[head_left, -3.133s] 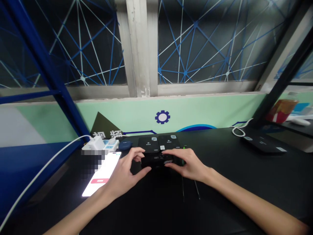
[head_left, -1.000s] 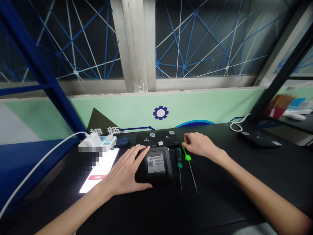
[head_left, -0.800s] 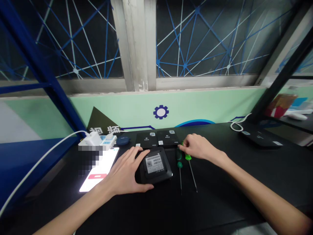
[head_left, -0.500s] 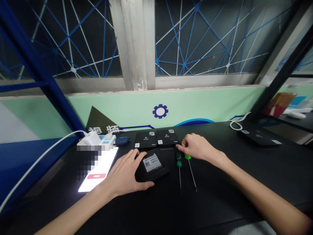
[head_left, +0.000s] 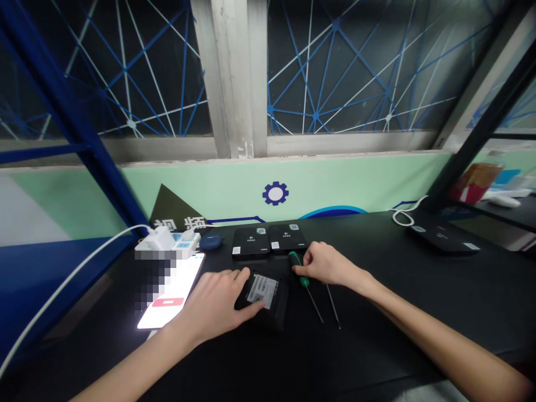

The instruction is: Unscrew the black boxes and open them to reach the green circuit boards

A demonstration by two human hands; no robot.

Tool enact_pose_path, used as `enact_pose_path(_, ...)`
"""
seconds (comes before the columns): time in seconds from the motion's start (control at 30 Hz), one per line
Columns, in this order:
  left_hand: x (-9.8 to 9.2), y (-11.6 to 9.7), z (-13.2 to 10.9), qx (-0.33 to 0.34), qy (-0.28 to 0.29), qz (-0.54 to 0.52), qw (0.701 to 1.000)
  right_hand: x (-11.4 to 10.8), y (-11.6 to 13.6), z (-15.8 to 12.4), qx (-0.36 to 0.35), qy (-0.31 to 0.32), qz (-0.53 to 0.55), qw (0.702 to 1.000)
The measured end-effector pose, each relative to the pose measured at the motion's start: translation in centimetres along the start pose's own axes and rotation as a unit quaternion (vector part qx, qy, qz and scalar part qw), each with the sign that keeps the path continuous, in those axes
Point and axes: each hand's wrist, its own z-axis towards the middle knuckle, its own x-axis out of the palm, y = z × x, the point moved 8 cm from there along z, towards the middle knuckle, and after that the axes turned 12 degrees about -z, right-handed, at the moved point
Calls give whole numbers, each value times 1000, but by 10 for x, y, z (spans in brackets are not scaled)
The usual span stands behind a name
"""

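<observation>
A black box [head_left: 274, 318] with a white printed label lies on the black tabletop. My left hand [head_left: 220, 298] grips its left side, thumb on the label and fingers at the far edge. To its right, my right hand [head_left: 324, 262] is closed, with its fingertips on the handle of a green-and-black screwdriver [head_left: 305, 282], whose shaft slants toward me. The shaft of a second screwdriver [head_left: 334, 307] sticks out beneath the right hand, which hides its handle.
Two flat black boxes [head_left: 251, 243] lie side by side by the wall. A lit phone [head_left: 173, 290], a blue case [head_left: 211, 241] and a white power strip [head_left: 184, 241] with a plugged-in charger are on the left. Another black device [head_left: 444, 239] and a white cable [head_left: 402, 216] lie at far right.
The labelled box has turned under my left hand, and its thumb has come onto the label. My right hand has moved slightly left and nearer, and the green-and-black screwdriver has swung round.
</observation>
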Motion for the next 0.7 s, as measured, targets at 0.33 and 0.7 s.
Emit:
enact_pose_path(0.33,6,-14,-3,107,33,-98,989,-19,10,3,-93,-46,501,859)
enact_pose_path(0.7,7,-7,-2,94,47,-122,987,-14,14,4,-139,-109,535,826)
